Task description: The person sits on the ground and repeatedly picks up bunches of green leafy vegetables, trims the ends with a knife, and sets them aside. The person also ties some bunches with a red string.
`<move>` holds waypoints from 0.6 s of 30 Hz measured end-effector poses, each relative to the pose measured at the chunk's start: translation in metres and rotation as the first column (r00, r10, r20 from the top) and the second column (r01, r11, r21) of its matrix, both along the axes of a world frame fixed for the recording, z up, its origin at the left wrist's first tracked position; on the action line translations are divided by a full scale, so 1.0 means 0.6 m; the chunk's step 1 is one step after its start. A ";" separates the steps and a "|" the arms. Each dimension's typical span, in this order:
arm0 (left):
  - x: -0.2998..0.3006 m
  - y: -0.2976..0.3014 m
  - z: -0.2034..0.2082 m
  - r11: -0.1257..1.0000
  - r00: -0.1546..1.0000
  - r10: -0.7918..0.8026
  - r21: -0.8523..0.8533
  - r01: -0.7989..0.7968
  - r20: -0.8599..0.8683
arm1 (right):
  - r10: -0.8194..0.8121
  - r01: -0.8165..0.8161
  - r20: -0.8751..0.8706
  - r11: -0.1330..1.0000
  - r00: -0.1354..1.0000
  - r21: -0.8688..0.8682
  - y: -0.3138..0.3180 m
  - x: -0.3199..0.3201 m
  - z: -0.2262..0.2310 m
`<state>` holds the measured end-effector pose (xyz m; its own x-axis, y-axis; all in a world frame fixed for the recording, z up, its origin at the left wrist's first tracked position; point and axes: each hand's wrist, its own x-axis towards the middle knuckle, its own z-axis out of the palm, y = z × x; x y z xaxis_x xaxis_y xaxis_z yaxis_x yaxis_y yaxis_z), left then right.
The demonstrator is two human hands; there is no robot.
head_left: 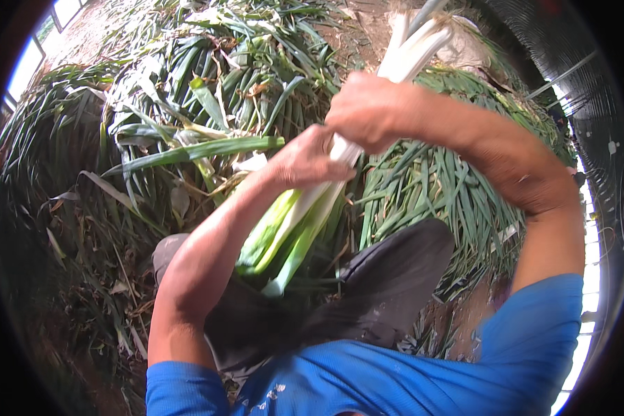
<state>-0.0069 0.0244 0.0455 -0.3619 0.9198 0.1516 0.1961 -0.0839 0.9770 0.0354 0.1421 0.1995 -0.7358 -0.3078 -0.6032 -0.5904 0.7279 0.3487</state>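
A bunch of green onions [412,55] slants across the space in front of me, white stalks pointing up and to the right, green leaves low and toward my lap. My right hand [367,111] is wrapped round the white part in a closed fist. Just below it, my left hand [312,159] grips the same bunch, fingers curled over the stalks. The two hands nearly touch. Part of the stalks is hidden behind them, and so is anything small that the fingers may pinch.
Heaps of green onion leaves lie on the left [208,76] and on the right [437,180]. Cut and dry leaves litter the brown ground [350,35]. My bent legs [402,263] are beneath the bunch. Dark netting [575,41] hangs at the far right.
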 end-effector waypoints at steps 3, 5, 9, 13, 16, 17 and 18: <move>-0.012 -0.028 0.071 0.975 0.976 0.218 0.033 -0.218 0.022 | -0.025 0.027 -0.208 1.000 0.978 0.007 0.037 -0.012 0.064; -0.049 -0.044 0.057 0.838 0.857 0.515 0.205 -0.506 0.008 | -0.094 0.120 -0.329 0.991 0.940 0.059 0.076 0.001 0.138; -0.109 -0.090 0.045 0.333 0.297 0.943 0.378 -0.864 -0.153 | -0.077 0.160 -0.722 0.986 0.687 0.048 0.147 0.092 0.271; -0.091 -0.069 0.037 0.260 0.316 0.946 0.419 -0.870 0.070 | -0.243 0.236 -0.887 0.959 0.392 -0.159 0.270 0.184 0.285; -0.045 0.004 0.014 0.832 0.796 0.477 0.101 -0.546 0.373 | -0.620 0.474 -0.747 0.746 0.239 -0.467 0.292 0.231 0.224; -0.014 0.030 0.008 0.894 0.806 0.342 0.097 -0.437 0.482 | -0.568 0.466 -0.793 0.776 0.222 -0.425 0.299 0.243 0.197; 0.004 0.038 -0.001 0.933 0.786 0.237 0.092 -0.348 0.571 | -0.704 0.529 -0.678 0.665 0.210 -0.527 0.284 0.234 0.167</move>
<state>-0.0045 0.0472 0.0452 -0.6819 0.7315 0.0012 -0.3163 -0.2963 0.9012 0.1759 0.3124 0.2996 -0.8133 0.4630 0.3524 0.5478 0.8135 0.1953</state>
